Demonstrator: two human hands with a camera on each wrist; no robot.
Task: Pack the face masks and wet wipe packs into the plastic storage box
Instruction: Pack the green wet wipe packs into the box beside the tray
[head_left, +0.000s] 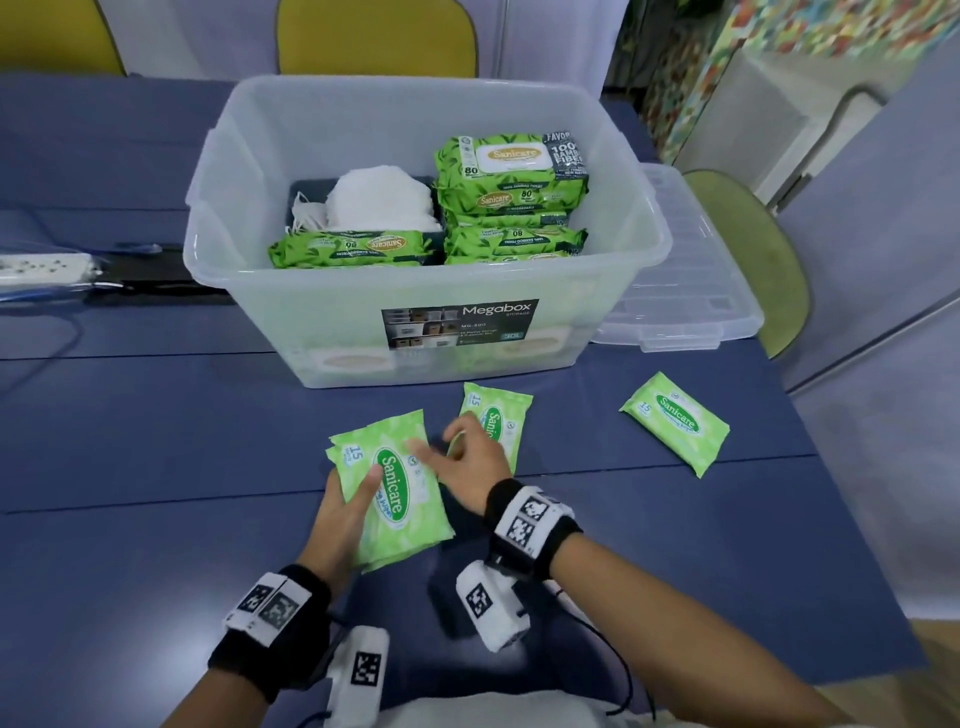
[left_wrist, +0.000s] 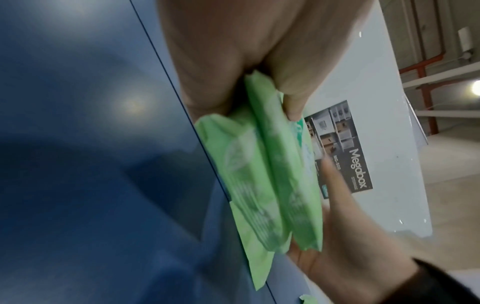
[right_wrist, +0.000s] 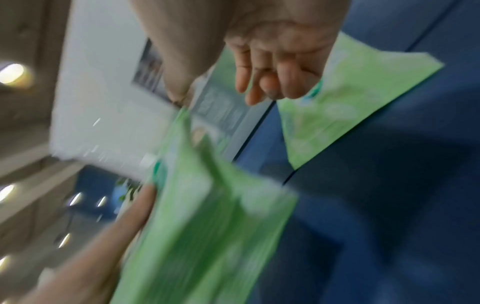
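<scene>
Blue table (head_left: 156, 441), lid (head_left: 691, 270) behind storage box (head_left: 415, 312), chairs (head_left: 374, 31)

Blue table (head_left: 156, 441); beyond its far edge two yellow chairs (head_left: 376, 36), a green chair (head_left: 748, 249) at its right side, pale floor (head_left: 878, 431).

Head view bright, evenly lit from overhead; soft short shadows under the wrists on the blue tabletop (head_left: 156, 441); straight edges bow near the frame borders. Left wrist view dimmer; round ceiling-light glare reflected on the tabletop (left_wrist: 133, 105); the near left hand (left_wrist: 233, 51) soft, out of focus. Right wrist view heavily motion-blurred; lamps streak at the left edge; right hand (right_wrist: 272, 67) smeared.
</scene>
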